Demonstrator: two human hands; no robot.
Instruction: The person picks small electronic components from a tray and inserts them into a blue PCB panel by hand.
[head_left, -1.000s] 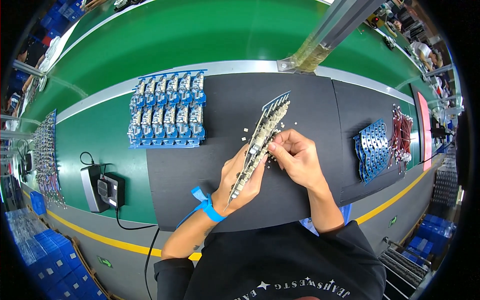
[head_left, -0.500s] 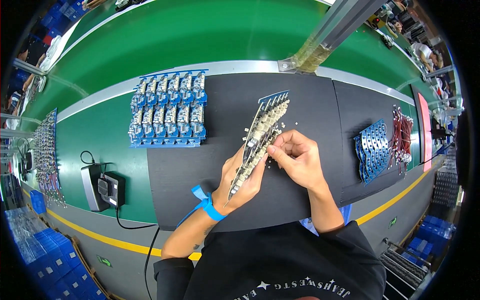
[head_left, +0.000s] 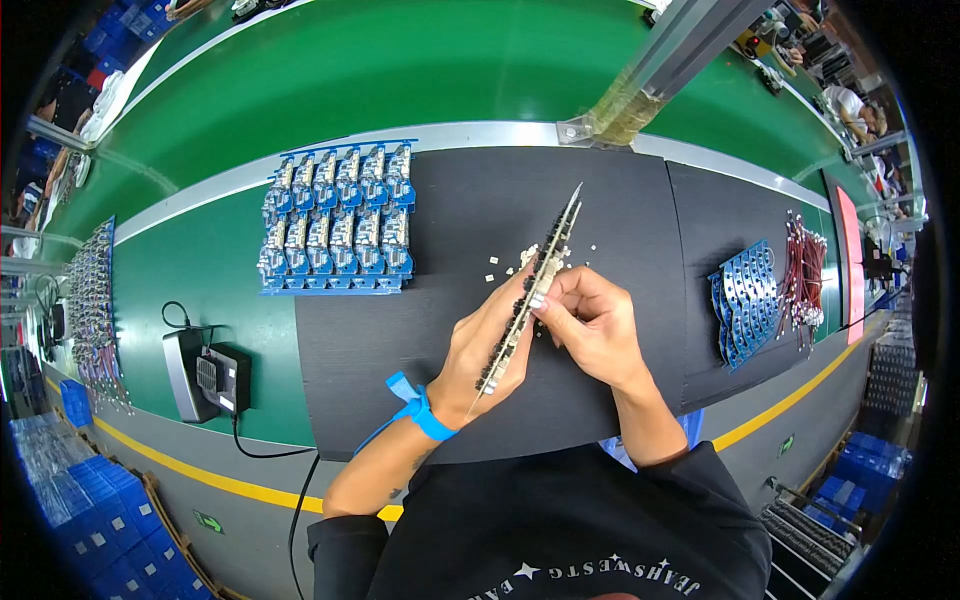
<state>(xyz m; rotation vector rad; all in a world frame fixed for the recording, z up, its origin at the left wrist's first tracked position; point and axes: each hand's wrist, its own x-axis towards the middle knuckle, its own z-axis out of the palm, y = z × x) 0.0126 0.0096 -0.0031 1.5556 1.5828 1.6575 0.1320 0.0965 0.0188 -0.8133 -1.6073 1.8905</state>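
A circuit board panel [head_left: 555,238] stands nearly edge-on above the black mat, its lower end toward me. Along it run dark parts on one side and cream-white connectors on the other. My left hand [head_left: 462,355], with a blue band at its wrist, is closed around the panel's lower part. Close against the panel's right side, my right hand [head_left: 605,330] has its thumb and fingers drawn together. What lies between those fingertips is too small to make out. Small white pieces [head_left: 528,256] lie scattered on the mat behind the panel, some hidden by it.
Blue circuit boards [head_left: 340,225] are laid in rows at left on the black mat [head_left: 400,370]. On the right are blue board panels [head_left: 743,305] and red wire bundles [head_left: 803,270]. A black device [head_left: 228,378] stands at left; a metal post [head_left: 660,70] rises at the back.
My left hand has turned the panel from showing its connector rows to nearly edge-on. The right hand stays beside it, fingers still together. More of the loose white pieces now show.
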